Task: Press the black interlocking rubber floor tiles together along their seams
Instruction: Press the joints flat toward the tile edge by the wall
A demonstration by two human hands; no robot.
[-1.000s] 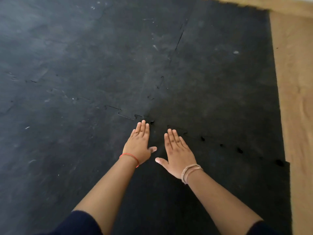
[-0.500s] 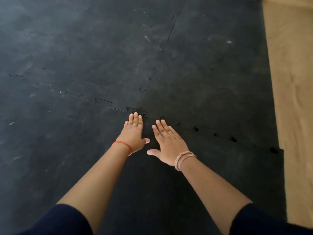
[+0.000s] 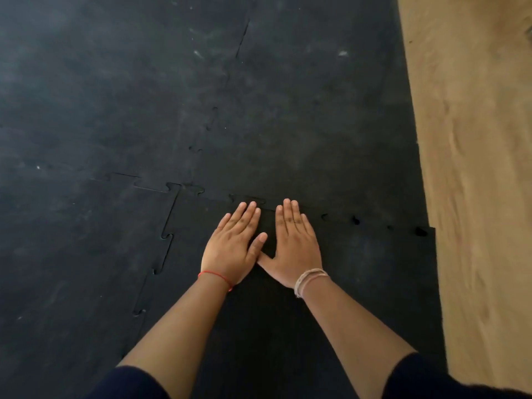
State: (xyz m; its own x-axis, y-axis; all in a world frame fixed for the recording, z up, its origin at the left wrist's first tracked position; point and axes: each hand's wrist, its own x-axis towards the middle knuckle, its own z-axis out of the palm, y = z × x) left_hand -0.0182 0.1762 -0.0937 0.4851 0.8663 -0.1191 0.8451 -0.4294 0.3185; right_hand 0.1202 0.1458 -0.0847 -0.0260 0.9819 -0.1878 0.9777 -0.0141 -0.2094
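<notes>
Black interlocking rubber tiles cover the floor. My left hand (image 3: 233,246) and my right hand (image 3: 293,243) lie flat, palms down, side by side on the near tile (image 3: 359,283), thumbs touching. Their fingertips reach the toothed cross seam (image 3: 250,200) to the far tile (image 3: 302,125). Right of my hands small dark gaps (image 3: 356,219) show along that seam. A second toothed seam (image 3: 167,234) runs down the left side of the near tile, beside the left tile (image 3: 72,254). Both hands hold nothing.
Bare light wooden floor (image 3: 475,168) runs along the right edge of the tiles. Another seam (image 3: 241,38) runs away from me between the far tiles. Pale scuff marks dot the rubber. My dark sleeves show at the bottom.
My hands have shifted right along the cross seam and come closer together, thumbs now touching. The view has moved nearer and rightward, showing the left seam of the near tile.
</notes>
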